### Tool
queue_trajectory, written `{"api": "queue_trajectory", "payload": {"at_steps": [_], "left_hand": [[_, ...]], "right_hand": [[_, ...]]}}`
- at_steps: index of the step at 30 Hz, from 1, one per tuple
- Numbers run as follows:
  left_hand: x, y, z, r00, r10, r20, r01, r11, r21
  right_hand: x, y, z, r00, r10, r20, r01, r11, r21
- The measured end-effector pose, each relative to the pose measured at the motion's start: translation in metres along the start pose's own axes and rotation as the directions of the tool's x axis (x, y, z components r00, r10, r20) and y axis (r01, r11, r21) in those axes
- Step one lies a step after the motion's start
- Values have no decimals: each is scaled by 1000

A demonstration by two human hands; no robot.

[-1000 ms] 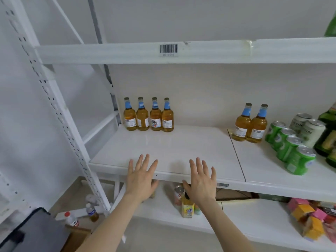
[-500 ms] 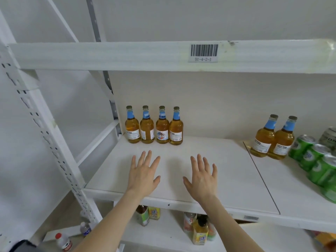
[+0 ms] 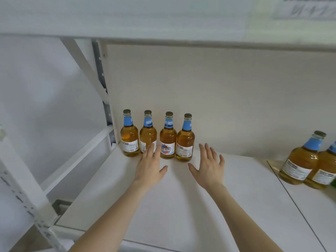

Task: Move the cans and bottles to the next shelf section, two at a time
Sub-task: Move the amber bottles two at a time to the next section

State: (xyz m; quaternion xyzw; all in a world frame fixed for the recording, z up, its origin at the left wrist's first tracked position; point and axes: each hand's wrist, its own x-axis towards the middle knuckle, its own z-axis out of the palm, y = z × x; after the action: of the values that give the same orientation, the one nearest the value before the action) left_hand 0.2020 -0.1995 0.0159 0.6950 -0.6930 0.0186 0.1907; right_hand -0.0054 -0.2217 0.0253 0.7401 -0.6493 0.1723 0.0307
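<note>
Against the back wall, seen from the head camera, stands my landmark: a row of four amber glass bottles (image 3: pixel 168 140) with blue neck labels and dark caps, upright and shoulder to shoulder on the white shelf board (image 3: pixel 181 206). My left hand (image 3: pixel 150 168) hovers just in front of the row, fingers straight and holding nothing. Its tips overlap the second bottle from the left, though I cannot tell whether they touch it. My right hand (image 3: pixel 209 170) is just right of the row and slightly forward of it, spread and equally empty.

I judge this as the reach for a pair. Next, each hand should close round one bottle's body and lift it straight up, without knocking its neighbours.

Left of the row, the white upright post (image 3: pixel 101 79) and the board's side edge sit close, so I would keep away from there. Right of the row, bare board runs to a dark seam (image 3: pixel 291 193). Past it stand two more amber bottles (image 3: pixel 298 160). Above the row, the upper shelf beam (image 3: pixel 127 15) sits well clear of the caps.
</note>
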Motion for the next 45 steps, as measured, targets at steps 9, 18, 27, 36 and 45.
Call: {"api": "queue_trajectory", "payload": {"at_steps": [9,18,27,36,45], "left_hand": [[60,-20,60,1000,-1,2,2,853,-522],[95,-19,85,993,-112,39,100,613,-784],[98,-21,77,980,-155,121,184,507,-842],[71,-15,57,976,-93,197,215,556,-803],[18,-5,32,920,-142,366,392,281,-876]], "right_hand": [[66,7,50,999,9,-37,5,937,349],[98,-5,67,991,73,110,-129,344,930],[97,8,70,987,61,147,-156,192,969],[61,16,43,962,104,252,-261,86,961],[13,26,24,858,234,456,-454,-69,889]]}}
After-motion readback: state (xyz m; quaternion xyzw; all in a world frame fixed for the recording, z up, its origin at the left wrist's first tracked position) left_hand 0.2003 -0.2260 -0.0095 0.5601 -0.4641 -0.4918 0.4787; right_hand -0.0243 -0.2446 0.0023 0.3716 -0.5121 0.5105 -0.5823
